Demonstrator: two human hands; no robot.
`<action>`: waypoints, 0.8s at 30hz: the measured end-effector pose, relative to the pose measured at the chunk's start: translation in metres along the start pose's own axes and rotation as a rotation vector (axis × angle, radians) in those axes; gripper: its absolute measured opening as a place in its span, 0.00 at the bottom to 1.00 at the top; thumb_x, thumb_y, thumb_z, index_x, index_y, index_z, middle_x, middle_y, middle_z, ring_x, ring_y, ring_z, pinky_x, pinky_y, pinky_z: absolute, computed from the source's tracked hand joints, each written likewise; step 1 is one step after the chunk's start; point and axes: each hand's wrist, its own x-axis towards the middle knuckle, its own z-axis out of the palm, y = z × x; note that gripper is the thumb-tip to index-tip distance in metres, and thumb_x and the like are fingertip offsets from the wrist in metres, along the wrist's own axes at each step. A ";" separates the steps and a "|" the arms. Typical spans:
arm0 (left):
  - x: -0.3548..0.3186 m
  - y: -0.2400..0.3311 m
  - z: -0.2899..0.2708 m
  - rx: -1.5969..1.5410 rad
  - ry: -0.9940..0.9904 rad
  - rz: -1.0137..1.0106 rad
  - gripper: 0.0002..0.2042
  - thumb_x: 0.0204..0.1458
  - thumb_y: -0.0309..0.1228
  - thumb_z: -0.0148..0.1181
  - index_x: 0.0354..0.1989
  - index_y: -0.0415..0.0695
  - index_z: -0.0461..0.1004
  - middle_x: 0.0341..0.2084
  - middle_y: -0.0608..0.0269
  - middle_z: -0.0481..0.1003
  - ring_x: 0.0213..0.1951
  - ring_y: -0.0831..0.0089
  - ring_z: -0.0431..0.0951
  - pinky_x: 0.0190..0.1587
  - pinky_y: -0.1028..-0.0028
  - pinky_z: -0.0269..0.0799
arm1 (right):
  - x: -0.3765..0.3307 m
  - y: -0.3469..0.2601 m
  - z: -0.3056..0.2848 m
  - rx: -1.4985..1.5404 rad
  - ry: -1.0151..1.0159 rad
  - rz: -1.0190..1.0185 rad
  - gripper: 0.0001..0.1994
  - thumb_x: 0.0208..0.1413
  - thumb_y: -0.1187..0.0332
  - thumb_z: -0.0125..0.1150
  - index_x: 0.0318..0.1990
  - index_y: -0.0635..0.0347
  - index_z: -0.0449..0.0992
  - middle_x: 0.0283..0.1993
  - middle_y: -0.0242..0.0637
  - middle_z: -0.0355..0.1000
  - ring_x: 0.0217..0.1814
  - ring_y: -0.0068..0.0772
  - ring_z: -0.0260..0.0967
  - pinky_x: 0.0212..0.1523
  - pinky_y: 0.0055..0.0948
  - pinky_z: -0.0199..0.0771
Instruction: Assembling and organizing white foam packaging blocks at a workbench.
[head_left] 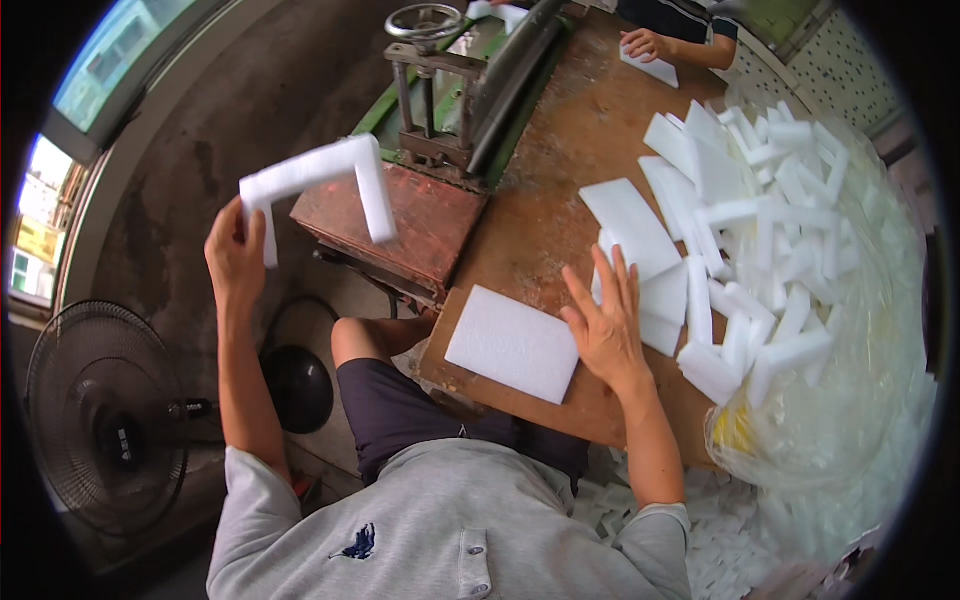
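My left hand (237,248) is closed on one leg of a white U-shaped foam piece (312,168), held up in the air to the left of the red machine bed. My right hand (607,325) has its fingers spread over the wooden table, holding nothing. Just left of it a flat white foam sheet (512,343) lies near the table's front edge. Beyond the right hand are more flat foam sheets (632,228), overlapping one another; the fingertips are over or beside them, and I cannot tell whether they touch.
A machine with a handwheel (424,22) and red bed (400,220) adjoins the wooden table (530,240). At right, foam pieces (780,225) heap on a clear plastic bag (850,400). A floor fan (105,420) stands at left. Another person's hand (645,44) rests on foam across the table.
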 end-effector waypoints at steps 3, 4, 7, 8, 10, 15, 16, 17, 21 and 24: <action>0.075 -0.036 0.003 0.120 -0.076 0.024 0.17 0.59 0.35 0.62 0.52 0.36 0.78 0.30 0.58 0.77 0.33 0.76 0.75 0.41 0.73 0.72 | 0.022 0.036 0.002 -0.315 -0.056 0.021 0.26 0.58 0.63 0.66 0.64 0.53 0.72 0.74 0.53 0.55 0.80 0.62 0.42 0.75 0.66 0.40; 0.094 -0.044 0.008 0.106 -0.097 0.017 0.17 0.59 0.36 0.62 0.50 0.36 0.78 0.29 0.57 0.78 0.33 0.76 0.75 0.40 0.72 0.72 | 0.022 0.045 0.002 -0.291 -0.121 0.090 0.25 0.59 0.63 0.64 0.65 0.53 0.72 0.74 0.52 0.55 0.80 0.62 0.41 0.76 0.65 0.39; 0.141 -0.072 0.038 0.065 -0.171 0.020 0.16 0.58 0.37 0.62 0.45 0.36 0.79 0.25 0.55 0.76 0.29 0.74 0.75 0.36 0.69 0.72 | 0.026 0.041 -0.002 -0.220 -0.183 0.131 0.25 0.61 0.62 0.63 0.65 0.54 0.72 0.73 0.52 0.56 0.80 0.62 0.41 0.75 0.66 0.39; 0.152 -0.065 0.055 0.080 -0.194 0.017 0.16 0.57 0.37 0.63 0.44 0.36 0.80 0.26 0.53 0.78 0.30 0.72 0.77 0.37 0.68 0.73 | 0.024 0.036 -0.010 -0.194 -0.182 0.140 0.24 0.61 0.61 0.62 0.64 0.55 0.73 0.72 0.54 0.57 0.80 0.63 0.41 0.75 0.68 0.39; 0.169 -0.060 0.083 0.099 -0.251 0.048 0.17 0.56 0.39 0.63 0.46 0.37 0.80 0.30 0.48 0.80 0.34 0.62 0.82 0.41 0.64 0.75 | 0.034 0.029 -0.012 -0.151 -0.148 0.095 0.23 0.62 0.62 0.62 0.63 0.57 0.74 0.70 0.54 0.60 0.78 0.62 0.45 0.74 0.63 0.46; 0.202 -0.037 0.151 0.090 -0.331 0.146 0.17 0.55 0.39 0.61 0.44 0.37 0.80 0.27 0.46 0.79 0.32 0.58 0.82 0.39 0.62 0.75 | 0.061 0.022 -0.019 0.119 -0.067 0.097 0.20 0.60 0.68 0.65 0.58 0.64 0.77 0.58 0.50 0.73 0.65 0.52 0.66 0.63 0.44 0.68; 0.205 -0.038 0.161 0.070 -0.346 0.138 0.16 0.55 0.39 0.61 0.41 0.36 0.80 0.25 0.46 0.78 0.30 0.58 0.82 0.37 0.62 0.74 | 0.071 0.022 -0.018 0.172 -0.066 0.118 0.19 0.59 0.69 0.66 0.57 0.65 0.77 0.55 0.49 0.75 0.59 0.48 0.72 0.60 0.41 0.72; 0.208 -0.036 0.175 0.043 -0.369 0.134 0.16 0.54 0.39 0.60 0.39 0.36 0.80 0.23 0.46 0.78 0.28 0.58 0.82 0.35 0.62 0.74 | 0.080 0.026 -0.014 0.162 -0.064 0.131 0.19 0.59 0.69 0.66 0.57 0.65 0.77 0.55 0.49 0.75 0.59 0.48 0.72 0.60 0.41 0.72; 0.213 -0.016 0.202 0.188 -0.562 0.061 0.16 0.57 0.38 0.61 0.42 0.35 0.80 0.28 0.47 0.80 0.32 0.61 0.82 0.40 0.62 0.75 | 0.134 0.042 0.004 0.382 -0.107 0.301 0.18 0.61 0.66 0.64 0.53 0.70 0.78 0.39 0.48 0.79 0.40 0.44 0.78 0.45 0.37 0.77; 0.212 -0.019 0.229 0.113 -0.501 0.206 0.15 0.54 0.37 0.58 0.33 0.34 0.78 0.21 0.43 0.74 0.26 0.53 0.80 0.33 0.59 0.73 | 0.173 0.058 0.027 0.436 0.016 0.323 0.17 0.60 0.62 0.64 0.48 0.69 0.80 0.29 0.46 0.78 0.32 0.44 0.77 0.40 0.36 0.77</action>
